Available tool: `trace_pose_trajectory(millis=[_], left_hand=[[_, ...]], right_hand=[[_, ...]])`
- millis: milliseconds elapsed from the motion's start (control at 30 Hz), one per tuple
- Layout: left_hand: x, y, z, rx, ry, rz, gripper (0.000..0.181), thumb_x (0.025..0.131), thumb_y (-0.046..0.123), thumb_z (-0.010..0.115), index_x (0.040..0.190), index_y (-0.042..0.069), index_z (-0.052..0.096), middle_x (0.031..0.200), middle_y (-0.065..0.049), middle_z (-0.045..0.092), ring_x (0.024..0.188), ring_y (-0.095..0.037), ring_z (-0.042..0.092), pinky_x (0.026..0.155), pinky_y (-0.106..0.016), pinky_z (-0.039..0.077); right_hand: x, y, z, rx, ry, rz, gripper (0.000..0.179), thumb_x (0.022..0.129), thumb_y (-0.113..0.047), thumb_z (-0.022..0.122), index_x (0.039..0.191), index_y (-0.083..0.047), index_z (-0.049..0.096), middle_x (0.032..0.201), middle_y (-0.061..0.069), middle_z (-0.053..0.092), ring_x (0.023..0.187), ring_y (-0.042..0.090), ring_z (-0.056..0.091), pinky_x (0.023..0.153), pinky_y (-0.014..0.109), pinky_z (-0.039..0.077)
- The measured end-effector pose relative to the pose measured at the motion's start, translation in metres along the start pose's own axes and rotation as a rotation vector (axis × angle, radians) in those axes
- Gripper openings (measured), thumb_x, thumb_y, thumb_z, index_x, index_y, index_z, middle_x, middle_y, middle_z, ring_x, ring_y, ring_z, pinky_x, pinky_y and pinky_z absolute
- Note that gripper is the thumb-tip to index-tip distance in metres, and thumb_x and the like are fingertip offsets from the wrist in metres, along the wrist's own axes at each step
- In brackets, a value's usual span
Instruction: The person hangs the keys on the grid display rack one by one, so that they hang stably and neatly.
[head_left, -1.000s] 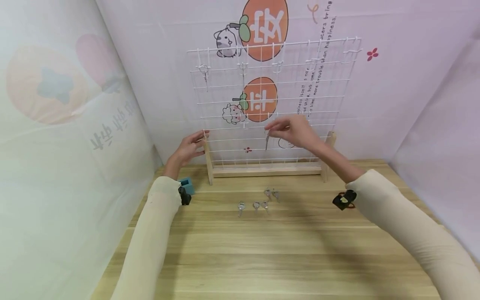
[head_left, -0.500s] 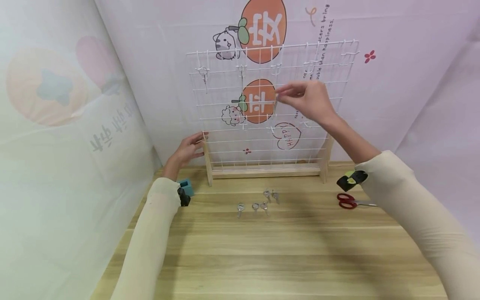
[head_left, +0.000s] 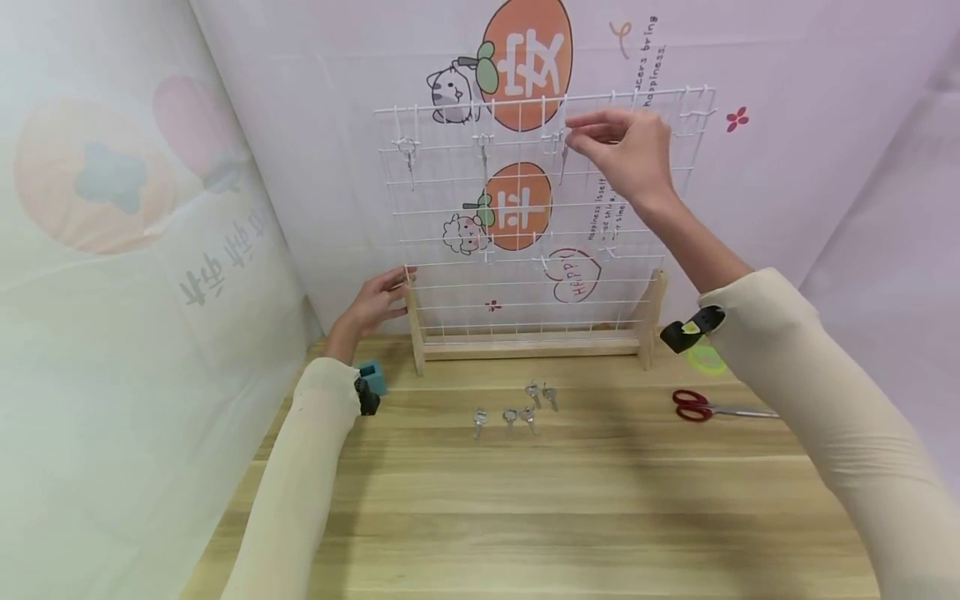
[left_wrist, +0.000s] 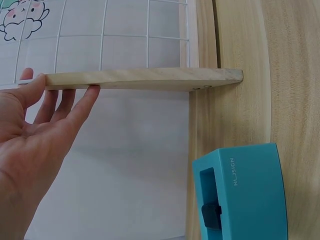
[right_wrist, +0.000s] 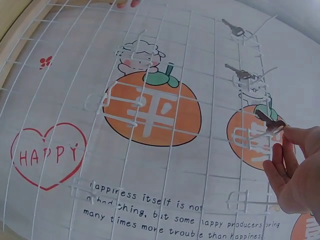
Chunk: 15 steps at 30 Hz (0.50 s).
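Observation:
My right hand pinches a metal key at its head end, beside a white hook on the upper part of the white wire grid rack. Whether the key's ring is on that hook cannot be made out. Farther left, a key and another key hang from hooks. At the rack's left side, my left hand holds the wooden upright, thumb near its end and fingers against its outer face.
Several loose keys lie on the wooden table before the rack. Red-handled scissors and a yellow-green round thing lie to the right. A teal block stands by my left wrist. Lower hooks on the grid carry nothing.
My right hand has risen with the key from the lower part of the grid to a hook in the upper row. The left hand stays on the upright. The scissors have come into full view.

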<state>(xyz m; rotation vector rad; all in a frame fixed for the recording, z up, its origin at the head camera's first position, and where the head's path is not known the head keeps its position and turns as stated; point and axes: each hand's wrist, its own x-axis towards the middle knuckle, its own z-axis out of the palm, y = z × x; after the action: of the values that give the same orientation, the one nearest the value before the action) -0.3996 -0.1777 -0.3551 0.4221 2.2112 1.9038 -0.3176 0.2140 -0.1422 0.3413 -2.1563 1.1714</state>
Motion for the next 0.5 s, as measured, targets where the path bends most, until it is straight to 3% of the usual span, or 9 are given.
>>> trace_pose_trajectory(millis=[500], left_hand=[[-0.0074,0.0088,0.0048,-0.024,-0.013,0.006,0.05,0.112,0.006,0.043,0.162,0.006,0.035,0.168,-0.017,0.029,0.154,-0.037,0.026,0.119,-0.064,0.032]], right_hand=[[0.0,0.0047,0.0015,-0.001,-0.034,0.034,0.03,0.094,-0.025,0.08,0.123,-0.016,0.078,0.117,0.004,0.077,0.098,0.008,0.07,0.088,0.019,0.056]])
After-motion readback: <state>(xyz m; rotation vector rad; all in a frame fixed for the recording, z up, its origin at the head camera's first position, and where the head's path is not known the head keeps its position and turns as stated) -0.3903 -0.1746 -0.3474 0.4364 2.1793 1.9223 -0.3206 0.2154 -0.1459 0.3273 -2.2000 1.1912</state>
